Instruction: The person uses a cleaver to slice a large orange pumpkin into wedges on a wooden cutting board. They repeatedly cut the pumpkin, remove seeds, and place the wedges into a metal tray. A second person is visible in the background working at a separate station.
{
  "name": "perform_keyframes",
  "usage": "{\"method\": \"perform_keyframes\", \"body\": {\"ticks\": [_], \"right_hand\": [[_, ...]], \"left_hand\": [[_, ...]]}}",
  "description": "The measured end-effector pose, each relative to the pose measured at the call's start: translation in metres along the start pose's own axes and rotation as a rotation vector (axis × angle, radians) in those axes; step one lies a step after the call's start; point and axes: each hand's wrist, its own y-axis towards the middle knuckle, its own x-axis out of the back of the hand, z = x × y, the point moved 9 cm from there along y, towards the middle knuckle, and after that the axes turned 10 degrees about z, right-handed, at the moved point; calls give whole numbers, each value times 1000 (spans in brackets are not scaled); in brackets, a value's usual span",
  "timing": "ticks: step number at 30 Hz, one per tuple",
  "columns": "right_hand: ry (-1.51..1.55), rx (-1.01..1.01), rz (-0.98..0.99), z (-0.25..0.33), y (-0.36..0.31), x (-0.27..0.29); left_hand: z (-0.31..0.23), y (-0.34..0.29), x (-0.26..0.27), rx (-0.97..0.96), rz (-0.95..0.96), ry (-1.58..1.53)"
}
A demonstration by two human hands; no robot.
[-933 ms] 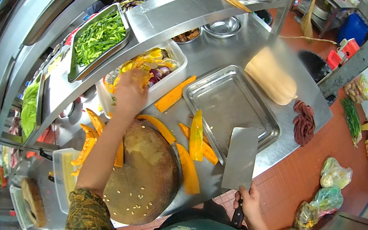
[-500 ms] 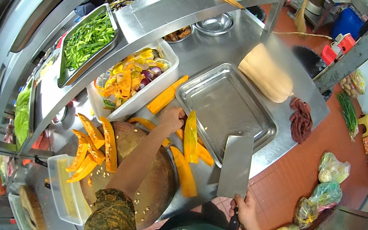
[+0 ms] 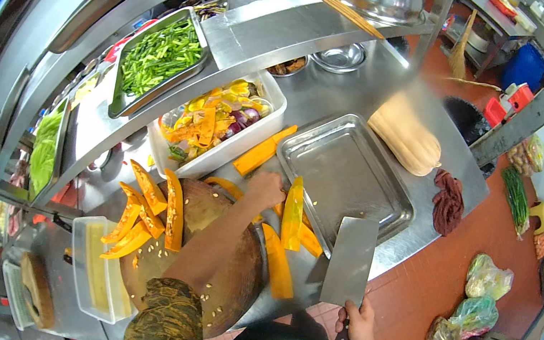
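Observation:
My left hand (image 3: 264,189) reaches across the round wooden chopping block (image 3: 226,264) to the pumpkin slices lying beyond it. Its fingers are curled closed, and whatever may be in them is hidden. Right beside it is an upright-looking pumpkin slice (image 3: 292,214), with another slice (image 3: 278,262) closer to me. A further orange slice (image 3: 265,149) lies past the hand, along the white bin. My right hand (image 3: 358,321) is wrapped round the dark handle of a cleaver (image 3: 349,262), whose broad blade overlaps the near corner of a metal tray (image 3: 346,183).
Cut pumpkin wedges (image 3: 147,210) and seeds lie on the block's left. A white bin (image 3: 217,153) holds peelings and onion. Beyond the tray rest a whole pale squash (image 3: 406,134) and a brown cloth (image 3: 448,203). Chopped greens (image 3: 161,56) fill a pan on the shelf.
The view has shifted, so the table appears lower and further right. Both hands keep nearly the same places relative to the slices and tray; the cleaver stays in my right hand.

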Motion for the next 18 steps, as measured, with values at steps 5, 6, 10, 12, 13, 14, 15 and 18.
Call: {"method": "perform_keyframes", "body": {"ticks": [5,6,10,12,13,14,15,18], "right_hand": [[10,26,4,-1,2,0],[15,18,4,0,1,-1],[3,30,15,-6,7,1],[-3,-3,41,-4,9,-7],[-5,-20,36,-3,8,-8],[-11,-13,47,-1,8,-10],[-18,-6,60,1,7,-12],[-50,-7,114,9,8,-28]], "left_hand": [[15,-42,76,-3,-103,-371],[23,-48,91,34,-122,-489],[56,-74,164,2,-285,-1029],[112,-70,191,-116,-360,-1194],[126,-75,204,-122,-503,-1221],[135,-85,220,-132,-651,-1235],[145,-101,229,-141,-801,-1242],[210,-152,232,109,-973,-558]]}}
